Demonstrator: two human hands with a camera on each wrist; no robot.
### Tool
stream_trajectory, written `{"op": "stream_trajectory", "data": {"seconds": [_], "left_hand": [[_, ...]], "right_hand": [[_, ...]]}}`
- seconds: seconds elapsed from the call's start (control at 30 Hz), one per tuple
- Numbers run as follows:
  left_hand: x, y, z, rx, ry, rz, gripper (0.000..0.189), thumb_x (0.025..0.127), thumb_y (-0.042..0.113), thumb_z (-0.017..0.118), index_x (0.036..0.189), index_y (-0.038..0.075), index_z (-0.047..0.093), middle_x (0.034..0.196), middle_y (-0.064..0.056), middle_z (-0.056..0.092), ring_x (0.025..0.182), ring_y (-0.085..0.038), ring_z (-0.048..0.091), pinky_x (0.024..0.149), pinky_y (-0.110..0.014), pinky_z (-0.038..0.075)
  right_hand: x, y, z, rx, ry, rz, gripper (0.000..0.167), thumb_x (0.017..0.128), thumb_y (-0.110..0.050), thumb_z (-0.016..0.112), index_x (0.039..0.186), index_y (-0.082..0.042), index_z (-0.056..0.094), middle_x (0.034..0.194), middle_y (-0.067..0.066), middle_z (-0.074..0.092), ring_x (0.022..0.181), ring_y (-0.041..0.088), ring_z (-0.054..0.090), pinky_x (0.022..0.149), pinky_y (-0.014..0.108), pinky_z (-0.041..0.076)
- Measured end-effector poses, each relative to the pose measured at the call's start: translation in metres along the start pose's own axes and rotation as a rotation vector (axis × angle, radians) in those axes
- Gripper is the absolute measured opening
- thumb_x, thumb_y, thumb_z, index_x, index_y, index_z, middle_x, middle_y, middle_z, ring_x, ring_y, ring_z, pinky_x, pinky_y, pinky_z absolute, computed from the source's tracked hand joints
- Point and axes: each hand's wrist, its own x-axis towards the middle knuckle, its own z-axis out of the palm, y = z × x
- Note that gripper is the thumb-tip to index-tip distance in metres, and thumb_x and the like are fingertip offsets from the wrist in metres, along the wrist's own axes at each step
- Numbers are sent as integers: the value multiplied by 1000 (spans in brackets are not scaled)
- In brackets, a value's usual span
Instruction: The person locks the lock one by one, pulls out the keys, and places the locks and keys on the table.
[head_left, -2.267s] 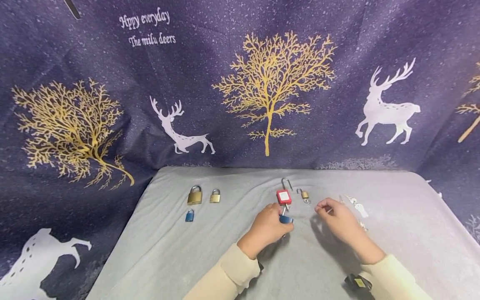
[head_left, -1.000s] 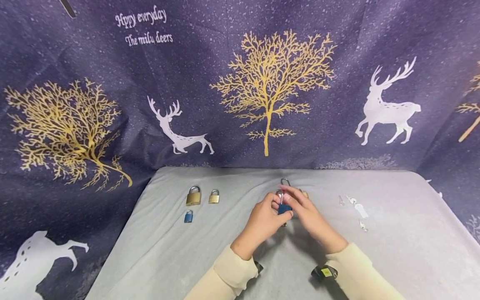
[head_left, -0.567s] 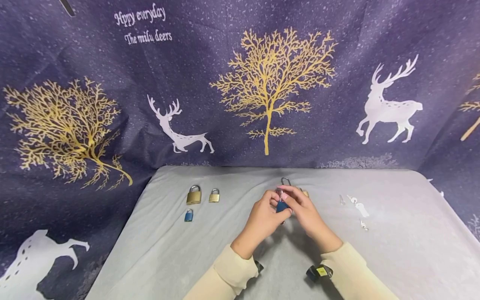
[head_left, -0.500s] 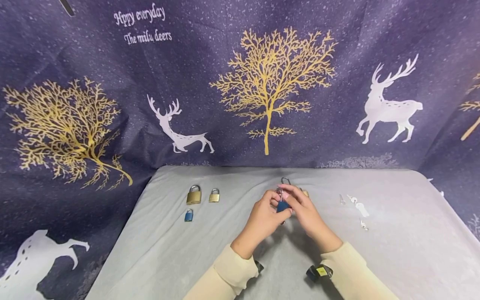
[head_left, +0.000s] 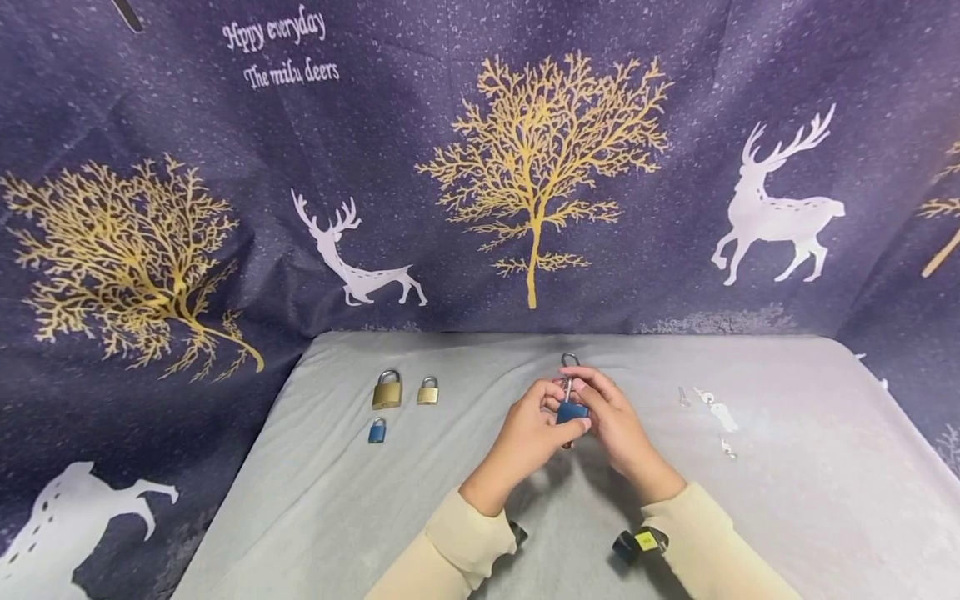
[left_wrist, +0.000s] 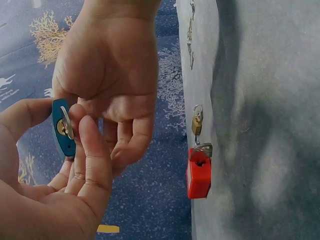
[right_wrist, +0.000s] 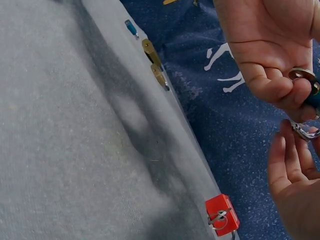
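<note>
In the head view a blue padlock (head_left: 572,412) is held up over the table, its metal shackle (head_left: 567,388) pointing away. My left hand (head_left: 527,437) grips the padlock's body between thumb and fingers. A key (left_wrist: 67,123) sits in the brass keyhole on its underside, with left fingertips against it in the left wrist view. My right hand (head_left: 621,429) has its thumb and fingers around the shackle. The right wrist view shows the key's metal ring (right_wrist: 302,73) by the left fingers and the shackle (right_wrist: 304,132) at the right fingertips.
A red padlock (left_wrist: 198,175) with keys lies beyond the hands, beside a small brass padlock (left_wrist: 197,122). Two brass padlocks (head_left: 387,393) (head_left: 428,391) and a small blue one (head_left: 377,431) lie left. Loose keys (head_left: 720,415) lie right on the grey cloth table (head_left: 315,533).
My right hand has come left from beside the keys to the blue padlock's shackle. The left hand has kept hold of the padlock, which has tilted and shifted slightly right in the last half second.
</note>
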Motion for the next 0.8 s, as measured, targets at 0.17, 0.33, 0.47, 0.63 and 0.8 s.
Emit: {"op": "stream_trajectory", "data": {"seconds": [0.17,0.33,0.47,0.63,0.8], "left_hand": [[2,-3,1,-8,18,12,43,81,25,82,111,9,56,101,-2,59,73,-8,59,60,-21,50],[5,-8,1,-14,31,2,34,82,21,82,104,8,60,90,0,62,68,-6,60,55,-20,49],[5,-9,-1,11,37,-8,31,83,22,83,102,7,64,85,1,63,66,-4,58,55,-19,49],[8,-10,-3,20,44,-19,27,83,23,82,100,6,69,78,2,64,63,-5,57,56,-20,49],[11,-14,-4,-42,43,-18,21,86,19,79,97,3,73,75,5,58,63,-7,51,56,-19,43]], "right_hand": [[1,2,-2,-49,45,-44,36,108,-21,48,135,3,51,113,-4,65,97,8,65,75,24,58],[2,2,-2,-98,81,-59,35,106,-17,53,131,7,54,109,-6,67,97,7,63,80,21,55],[1,-1,-2,-146,91,-80,34,105,-17,55,130,6,57,106,-7,67,96,6,62,83,20,55],[0,-6,-4,-204,86,-98,36,105,-19,54,134,2,59,114,7,73,98,6,66,86,21,54],[-1,-10,-3,-237,88,-106,36,106,-22,53,135,-2,61,123,22,70,99,7,69,87,21,54]]}}
